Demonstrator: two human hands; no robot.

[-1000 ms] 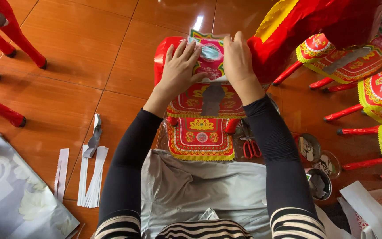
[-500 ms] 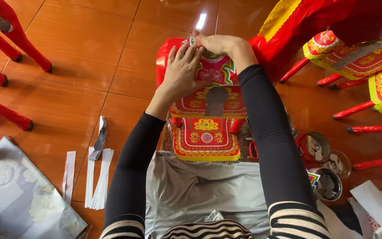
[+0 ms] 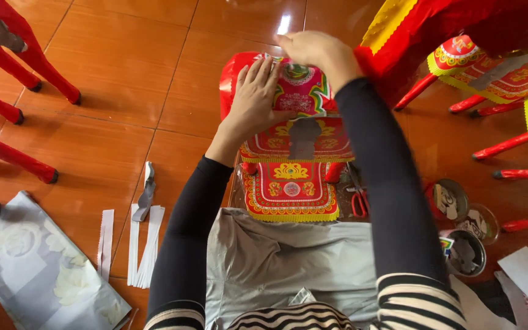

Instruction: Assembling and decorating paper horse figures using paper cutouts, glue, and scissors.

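**Two hands press patterned paper onto a red paper figure**

Two bare hands work at the far end of a red paper figure (image 3: 258,79) standing on an orange tiled floor (image 3: 123,67). The left hand (image 3: 256,98) lies flat, fingers spread, on a patterned red-and-pink paper panel (image 3: 297,91) covering the figure's top. The right hand (image 3: 313,52) curls over the panel's far edge; whether its fingers pinch the paper cannot be told. A grey strip (image 3: 304,137) runs down the decorated sheet just below. Red-handled scissors (image 3: 359,198) lie on the floor beside the figure, near three small round tins (image 3: 465,226). White paper strips (image 3: 142,244) and a silver sheet (image 3: 38,269) lie well off to the left. More red paper figures (image 3: 496,67) stand at the right.
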